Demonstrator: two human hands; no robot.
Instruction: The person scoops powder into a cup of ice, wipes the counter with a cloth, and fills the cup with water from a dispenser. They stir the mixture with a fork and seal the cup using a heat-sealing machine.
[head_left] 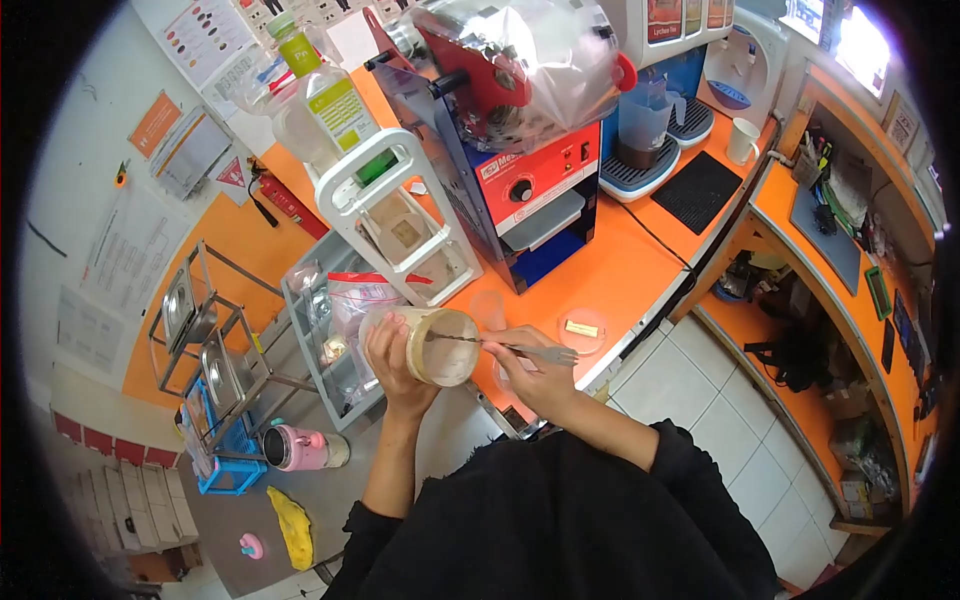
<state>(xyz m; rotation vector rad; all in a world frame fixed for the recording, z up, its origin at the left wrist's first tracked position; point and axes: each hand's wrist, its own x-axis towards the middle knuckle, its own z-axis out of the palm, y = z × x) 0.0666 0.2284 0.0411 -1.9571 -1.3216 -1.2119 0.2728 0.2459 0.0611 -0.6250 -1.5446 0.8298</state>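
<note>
My left hand [392, 362] is wrapped round a wide-mouthed jar [447, 362], tilted so that its opening faces up toward me. A pale substance shows inside it. The fingers of my right hand [538, 383] are closed on a metal utensil [541, 352]. One end of the utensil reaches into the jar's mouth, and its fork-like end sticks out to the right past my fingers. Beyond my right hand, a round pinkish lid [583, 331] with a yellowish label lies on the orange counter [640, 262].
A machine with a red panel [540, 180] stands ahead, beside a white rack [400, 215] with bottles. To the left are a grey tray [300, 290] of bags, a pink tumbler [295, 447] and a yellow cloth [291, 527]. Orange shelves [800, 400] stand right.
</note>
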